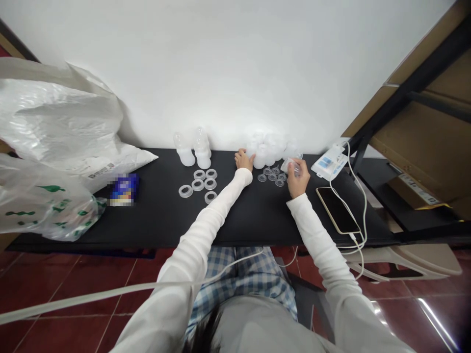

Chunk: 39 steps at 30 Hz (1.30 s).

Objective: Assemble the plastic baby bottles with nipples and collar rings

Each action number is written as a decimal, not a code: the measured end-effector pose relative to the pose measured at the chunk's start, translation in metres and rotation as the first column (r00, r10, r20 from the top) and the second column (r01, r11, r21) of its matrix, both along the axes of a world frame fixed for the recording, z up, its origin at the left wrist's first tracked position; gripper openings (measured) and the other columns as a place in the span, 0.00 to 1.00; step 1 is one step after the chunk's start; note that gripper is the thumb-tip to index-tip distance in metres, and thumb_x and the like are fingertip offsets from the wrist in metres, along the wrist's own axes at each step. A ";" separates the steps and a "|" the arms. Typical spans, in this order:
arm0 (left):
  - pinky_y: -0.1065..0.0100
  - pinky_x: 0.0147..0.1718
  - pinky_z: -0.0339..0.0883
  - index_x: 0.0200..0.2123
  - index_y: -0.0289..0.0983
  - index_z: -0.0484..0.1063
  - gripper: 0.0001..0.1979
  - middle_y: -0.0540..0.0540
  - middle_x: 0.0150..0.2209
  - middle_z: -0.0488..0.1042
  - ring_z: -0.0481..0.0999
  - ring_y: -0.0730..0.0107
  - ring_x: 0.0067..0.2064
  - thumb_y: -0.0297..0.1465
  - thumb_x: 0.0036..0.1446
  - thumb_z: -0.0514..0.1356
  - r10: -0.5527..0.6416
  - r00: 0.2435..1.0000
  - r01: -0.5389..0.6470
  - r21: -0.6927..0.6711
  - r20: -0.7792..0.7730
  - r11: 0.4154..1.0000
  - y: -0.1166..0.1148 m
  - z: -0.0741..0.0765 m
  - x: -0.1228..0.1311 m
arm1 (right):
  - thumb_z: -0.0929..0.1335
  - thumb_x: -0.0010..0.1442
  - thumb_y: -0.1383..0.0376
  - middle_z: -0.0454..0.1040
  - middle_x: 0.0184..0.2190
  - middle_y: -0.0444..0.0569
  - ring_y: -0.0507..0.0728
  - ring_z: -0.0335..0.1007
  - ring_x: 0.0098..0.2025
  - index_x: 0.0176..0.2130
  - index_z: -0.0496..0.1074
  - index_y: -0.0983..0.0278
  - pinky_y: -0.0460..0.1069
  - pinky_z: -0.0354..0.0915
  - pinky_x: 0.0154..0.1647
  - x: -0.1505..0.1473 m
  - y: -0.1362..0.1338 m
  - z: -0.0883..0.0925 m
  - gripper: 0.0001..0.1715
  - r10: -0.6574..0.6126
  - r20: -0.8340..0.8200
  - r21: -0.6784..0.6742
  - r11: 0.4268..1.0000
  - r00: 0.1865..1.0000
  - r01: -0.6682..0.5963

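Note:
My left hand [244, 161] rests on the black table with its fingers spread, just left of a cluster of milky white bottles [259, 156]. Its thumb is close to the nearest bottle; whether they touch I cannot tell. In my right hand [299, 177], fingers curl round a clear plastic cap [293, 165], partly hidden by them. Several clear silicone nipples [272, 177] lie between my hands. Farther left are white bottles with clear domed caps [201, 147] and several translucent rings [197, 185] lying flat.
White plastic bags [59, 127] and a blue packet [125, 189] occupy the left end. On the right lie a phone [337, 210] with a white cable and a white power strip [329, 163]. A wall borders the back; a dark shelf frame [405, 93] stands at right.

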<state>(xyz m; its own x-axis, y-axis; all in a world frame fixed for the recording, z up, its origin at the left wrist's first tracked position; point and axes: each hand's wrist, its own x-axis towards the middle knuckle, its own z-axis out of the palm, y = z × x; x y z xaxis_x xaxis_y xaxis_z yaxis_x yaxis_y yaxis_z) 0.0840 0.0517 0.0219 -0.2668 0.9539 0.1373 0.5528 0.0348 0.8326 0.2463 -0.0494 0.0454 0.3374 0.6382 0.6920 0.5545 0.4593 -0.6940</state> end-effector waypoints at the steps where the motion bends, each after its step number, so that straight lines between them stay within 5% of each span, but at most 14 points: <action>1: 0.58 0.58 0.58 0.52 0.35 0.61 0.17 0.29 0.56 0.64 0.67 0.50 0.59 0.33 0.63 0.59 -0.015 1.000 0.015 0.012 0.003 1.000 0.000 -0.001 0.000 | 0.64 0.62 0.48 0.78 0.38 0.50 0.58 0.75 0.42 0.40 0.72 0.62 0.53 0.70 0.46 0.000 0.000 0.000 0.21 0.000 -0.006 -0.003 1.000 1.000 0.000; 12: 0.61 0.61 0.58 0.53 0.31 0.59 0.22 0.28 0.58 0.60 0.65 0.54 0.62 0.26 0.58 0.62 -0.027 0.992 0.024 0.023 0.121 0.999 -0.011 0.006 -0.001 | 0.60 0.65 0.45 0.77 0.37 0.50 0.57 0.75 0.42 0.39 0.72 0.62 0.52 0.69 0.45 -0.001 0.005 -0.005 0.25 0.014 -0.027 -0.043 0.999 1.000 -0.016; 15: 0.63 0.58 0.62 0.50 0.33 0.62 0.16 0.31 0.56 0.63 0.70 0.60 0.56 0.21 0.59 0.58 -0.035 0.983 0.015 0.111 0.181 0.994 -0.028 0.010 -0.010 | 0.57 0.67 0.46 0.76 0.35 0.50 0.57 0.73 0.38 0.39 0.72 0.62 0.52 0.69 0.44 -0.006 0.005 -0.005 0.27 0.059 -0.042 -0.073 0.995 0.997 -0.062; 18: 0.64 0.50 0.68 0.40 0.37 0.68 0.05 0.40 0.46 0.70 0.74 0.68 0.43 0.27 0.65 0.53 -0.281 0.938 0.226 0.259 0.201 0.939 -0.058 0.015 -0.018 | 0.59 0.66 0.46 0.75 0.34 0.47 0.55 0.72 0.35 0.38 0.72 0.61 0.50 0.68 0.40 -0.017 0.005 -0.003 0.25 0.083 -0.059 -0.121 0.989 0.995 -0.090; 21: 0.67 0.44 0.69 0.40 0.39 0.72 0.10 0.44 0.42 0.73 0.74 0.69 0.40 0.37 0.66 0.54 -0.566 0.809 0.469 0.407 0.157 0.783 -0.089 0.021 -0.024 | 0.60 0.65 0.47 0.74 0.34 0.46 0.54 0.70 0.34 0.37 0.69 0.60 0.49 0.68 0.37 -0.032 0.006 -0.002 0.22 0.107 -0.104 -0.156 0.980 0.989 -0.123; 23: 0.67 0.43 0.69 0.40 0.39 0.73 0.11 0.45 0.40 0.73 0.74 0.69 0.40 0.39 0.64 0.57 -0.618 0.777 0.510 0.453 0.122 0.731 -0.102 0.024 -0.027 | 0.61 0.64 0.47 0.73 0.33 0.45 0.53 0.69 0.33 0.36 0.67 0.60 0.49 0.67 0.36 -0.042 0.006 -0.001 0.21 0.123 -0.154 -0.187 0.971 0.980 -0.151; 28: 0.67 0.43 0.67 0.32 0.38 0.72 0.12 0.48 0.34 0.74 0.73 0.70 0.38 0.41 0.62 0.58 -0.548 0.792 0.405 0.440 0.269 0.801 -0.107 0.024 -0.032 | 0.60 0.65 0.48 0.64 0.24 0.40 0.52 0.61 0.27 0.30 0.60 0.59 0.48 0.62 0.33 -0.064 0.001 0.002 0.20 0.089 -0.131 -0.203 0.972 0.987 -0.115; 34: 0.71 0.35 0.65 0.26 0.37 0.64 0.11 0.53 0.25 0.67 0.68 0.76 0.29 0.32 0.58 0.62 -0.443 0.626 0.320 0.307 0.642 0.897 -0.108 0.025 -0.032 | 0.60 0.67 0.50 0.65 0.22 0.42 0.53 0.62 0.25 0.32 0.65 0.60 0.48 0.58 0.30 -0.070 -0.003 0.001 0.20 0.010 0.238 -0.129 0.991 0.971 0.021; 39: 0.74 0.26 0.60 0.22 0.36 0.61 0.12 0.55 0.21 0.63 0.63 0.78 0.23 0.22 0.56 0.57 -0.310 0.543 0.327 0.143 0.780 0.934 -0.109 0.032 -0.041 | 0.63 0.67 0.51 0.72 0.26 0.49 0.57 0.69 0.32 0.37 0.74 0.62 0.50 0.65 0.38 -0.055 0.004 -0.005 0.19 0.108 0.689 -0.035 0.993 0.717 -0.116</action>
<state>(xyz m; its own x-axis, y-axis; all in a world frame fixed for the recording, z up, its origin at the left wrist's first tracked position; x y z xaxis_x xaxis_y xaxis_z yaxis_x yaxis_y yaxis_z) 0.0426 -0.0575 0.0534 0.0612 0.9981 0.0115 -0.3319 0.0095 0.9433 0.1910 -0.0459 0.0399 -0.3080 0.6321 0.7110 0.8212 0.5540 -0.1368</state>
